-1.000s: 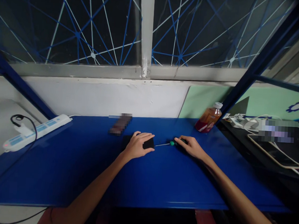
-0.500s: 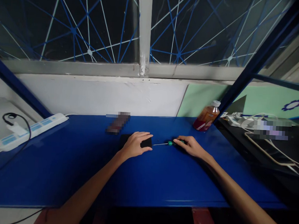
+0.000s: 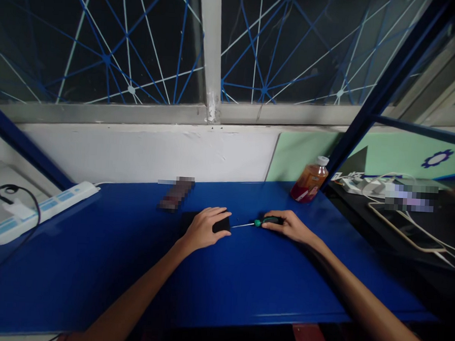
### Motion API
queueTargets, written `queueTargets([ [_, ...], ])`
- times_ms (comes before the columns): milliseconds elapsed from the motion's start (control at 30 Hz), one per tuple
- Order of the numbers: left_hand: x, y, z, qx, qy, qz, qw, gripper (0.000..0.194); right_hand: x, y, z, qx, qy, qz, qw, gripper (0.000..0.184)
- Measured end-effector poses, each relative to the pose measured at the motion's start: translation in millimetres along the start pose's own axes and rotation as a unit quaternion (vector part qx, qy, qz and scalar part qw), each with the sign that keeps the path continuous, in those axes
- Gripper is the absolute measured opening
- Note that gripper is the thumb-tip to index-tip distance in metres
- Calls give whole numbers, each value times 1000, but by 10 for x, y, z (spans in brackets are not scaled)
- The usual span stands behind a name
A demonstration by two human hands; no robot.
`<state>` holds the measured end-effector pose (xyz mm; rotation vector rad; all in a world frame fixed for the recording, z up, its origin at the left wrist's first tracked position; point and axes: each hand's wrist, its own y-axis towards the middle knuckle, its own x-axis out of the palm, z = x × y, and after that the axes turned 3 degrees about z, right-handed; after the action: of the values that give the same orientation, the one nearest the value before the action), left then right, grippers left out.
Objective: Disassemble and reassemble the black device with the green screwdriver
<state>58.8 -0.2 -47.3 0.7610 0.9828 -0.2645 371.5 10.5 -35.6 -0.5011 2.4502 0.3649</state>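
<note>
My left hand (image 3: 206,227) grips a black box-like block (image 3: 221,224) on the blue table, thumb along its near side and fingers over its far side. Part of the block is hidden beneath the palm. To the right, my right hand (image 3: 290,224) holds a screwdriver (image 3: 258,223) by its green and black handle, the thumb and fingers on opposite sides. Its thin metal shaft lies nearly level and points left, the tip at the block's right end. Whether the tip sits inside the block I cannot tell.
Behind my left hand lies a blurred dark flat object (image 3: 176,193). A drink bottle (image 3: 310,180) stands at the back right of the blue table (image 3: 221,287). At left lies a white power strip (image 3: 42,212) with a black cable. A phone (image 3: 405,227) and white cables lie on the black surface at right.
The fingers of my right hand have shifted on the screwdriver, leaving more of its handle showing. My left hand keeps its grip on the block. The camera view has tilted slightly.
</note>
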Motion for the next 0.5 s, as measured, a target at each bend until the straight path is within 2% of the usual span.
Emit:
queueTargets([
  [233,25,0,-4,5,6,7,1000,48,-14,11,-27,-1,-19,-22,1000,49],
  [367,21,0,-10,8,13,10,1000,49,-2,1,-47,8,-51,-25,998,47],
  [500,7,-2,-15,12,14,13,1000,52,0,-26,-57,6,-40,0,999,35],
])
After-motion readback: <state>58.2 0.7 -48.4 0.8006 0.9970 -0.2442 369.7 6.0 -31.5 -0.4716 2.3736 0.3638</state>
